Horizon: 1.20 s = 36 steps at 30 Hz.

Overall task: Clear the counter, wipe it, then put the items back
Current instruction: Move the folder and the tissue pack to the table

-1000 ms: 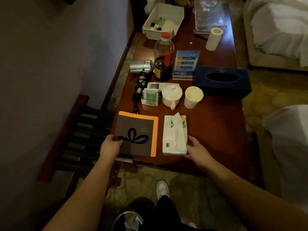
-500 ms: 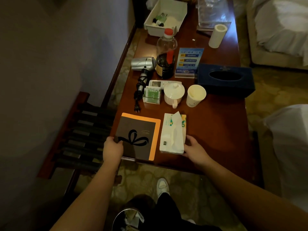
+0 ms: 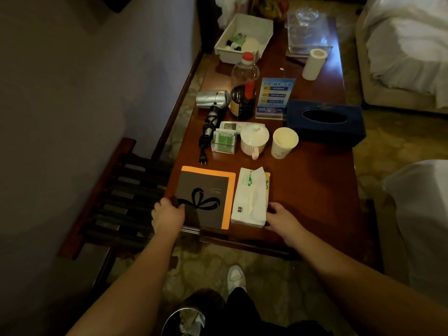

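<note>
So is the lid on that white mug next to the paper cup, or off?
On. The white mug has its knobbed lid seated squarely over the rim, so the inside is hidden. The paper cup beside it stands open.

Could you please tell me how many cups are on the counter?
2: a lidded white cup mid-counter, and an open paper cup just right of it. More could be hidden behind the far clutter.
</note>
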### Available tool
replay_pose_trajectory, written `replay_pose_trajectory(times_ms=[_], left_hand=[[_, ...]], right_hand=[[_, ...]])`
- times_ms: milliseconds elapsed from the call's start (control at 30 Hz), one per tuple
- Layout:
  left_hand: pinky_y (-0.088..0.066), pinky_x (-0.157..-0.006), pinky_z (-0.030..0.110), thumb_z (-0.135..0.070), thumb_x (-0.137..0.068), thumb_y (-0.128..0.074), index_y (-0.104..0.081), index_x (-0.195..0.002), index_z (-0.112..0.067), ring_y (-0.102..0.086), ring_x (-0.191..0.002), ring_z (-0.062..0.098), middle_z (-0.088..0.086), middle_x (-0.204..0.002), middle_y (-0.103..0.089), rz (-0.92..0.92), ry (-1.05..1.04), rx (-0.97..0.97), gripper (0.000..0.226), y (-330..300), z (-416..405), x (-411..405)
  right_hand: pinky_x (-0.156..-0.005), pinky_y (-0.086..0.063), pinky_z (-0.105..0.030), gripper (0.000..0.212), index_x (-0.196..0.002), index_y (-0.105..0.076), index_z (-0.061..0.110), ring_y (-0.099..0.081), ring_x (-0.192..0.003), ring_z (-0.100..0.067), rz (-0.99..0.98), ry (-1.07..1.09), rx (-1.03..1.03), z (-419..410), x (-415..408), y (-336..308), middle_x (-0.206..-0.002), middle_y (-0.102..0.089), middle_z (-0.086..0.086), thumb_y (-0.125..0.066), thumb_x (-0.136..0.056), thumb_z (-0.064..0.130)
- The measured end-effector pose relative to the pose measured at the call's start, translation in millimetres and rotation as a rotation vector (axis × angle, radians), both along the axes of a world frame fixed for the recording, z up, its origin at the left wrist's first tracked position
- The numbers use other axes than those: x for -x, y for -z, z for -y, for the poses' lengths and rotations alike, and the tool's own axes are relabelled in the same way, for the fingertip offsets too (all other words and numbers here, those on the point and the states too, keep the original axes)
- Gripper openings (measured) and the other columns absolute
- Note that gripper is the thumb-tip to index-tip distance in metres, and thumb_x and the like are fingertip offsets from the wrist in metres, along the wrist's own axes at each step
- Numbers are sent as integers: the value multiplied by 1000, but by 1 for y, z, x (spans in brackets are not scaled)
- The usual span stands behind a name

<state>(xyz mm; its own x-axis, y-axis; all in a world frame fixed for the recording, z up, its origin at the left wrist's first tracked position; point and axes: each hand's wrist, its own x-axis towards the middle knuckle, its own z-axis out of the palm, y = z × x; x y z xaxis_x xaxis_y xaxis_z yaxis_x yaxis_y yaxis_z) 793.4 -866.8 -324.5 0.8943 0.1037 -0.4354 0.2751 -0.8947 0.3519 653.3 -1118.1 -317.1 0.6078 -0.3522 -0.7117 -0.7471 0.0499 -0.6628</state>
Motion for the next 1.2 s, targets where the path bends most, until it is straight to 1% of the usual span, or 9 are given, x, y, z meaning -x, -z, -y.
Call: replay_pose_trajectory(times_ms=[367,467,600,700,833,933,1033,1133,1200], left_hand=[[-39,-102,49,-41,-96,-52,-45,-136,-12,-43,-123,34,14,-133,-46,12,-35,59,49,-44,-11,45],[-44,-99,50,-40,-95,-52,-50,-132,-15,-49,-117,32,11,-128,-50,45,-53,121,45,-57,-18,80],[-53,-86,45,-39,-95,-53,-55,-125,-16,-58,-99,24,7,-114,-57,95,-106,180,38,-76,-28,133],[-55,-69,38,-33,-98,-53,-56,-122,-14,-62,-85,20,8,-108,-61,101,-154,263,30,-95,-35,181],[-59,-76,47,-33,-97,-54,-58,-113,-20,-69,-81,26,6,-93,-67,76,-198,323,20,-120,-52,239],[-58,-70,40,-34,-97,-55,-58,-110,-23,-68,-82,21,1,-91,-67,104,-166,298,18,-138,-76,276],[-44,-60,25,-35,-96,-56,-61,-108,-21,-59,-78,9,-5,-94,-62,183,-174,216,19,-157,-107,312],[-41,-69,26,-34,-97,-55,-64,-111,-17,-55,-88,12,1,-109,-58,237,-215,107,24,-176,-142,350],[-41,-70,26,-35,-97,-55,-64,-109,-17,-54,-89,12,-1,-105,-56,266,-274,76,23,-191,-168,378]], right_hand=[[-85,-52,-32,39,-132,-50,18,-56,-103,-17,-20,-41,101,30,45,-25,-111,-55,0,-54,-96,31],[-80,-51,-32,30,-124,-54,17,-57,-99,-18,0,-108,169,34,65,-36,-103,-57,1,-52,-97,30],[-91,-51,-42,24,-115,-58,20,-60,-99,-23,40,-234,262,37,98,-52,-99,-62,-1,-51,-96,33],[-93,-49,-42,24,-114,-59,21,-58,-101,-21,59,-356,366,35,122,-66,-108,-61,-1,-51,-96,34],[-76,-46,-30,25,-117,-57,21,-56,-89,-14,95,-569,467,18,146,-88,-103,-58,2,-50,-97,35],[-63,-42,-23,27,-120,-57,22,-54,-82,-7,172,-724,539,-11,157,-107,-95,-55,9,-52,-96,33],[-64,-45,-22,28,-120,-59,21,-56,-83,-6,272,-885,615,-52,163,-131,-98,-57,8,-53,-95,33],[-72,-49,-23,30,-122,-58,22,-55,-86,-7,421,-1113,742,-100,169,-153,-111,-57,6,-52,-95,35],[-75,-46,-22,33,-126,-56,23,-53,-90,-7,521,-1247,764,-137,175,-167,-118,-54,6,-51,-96,36]])
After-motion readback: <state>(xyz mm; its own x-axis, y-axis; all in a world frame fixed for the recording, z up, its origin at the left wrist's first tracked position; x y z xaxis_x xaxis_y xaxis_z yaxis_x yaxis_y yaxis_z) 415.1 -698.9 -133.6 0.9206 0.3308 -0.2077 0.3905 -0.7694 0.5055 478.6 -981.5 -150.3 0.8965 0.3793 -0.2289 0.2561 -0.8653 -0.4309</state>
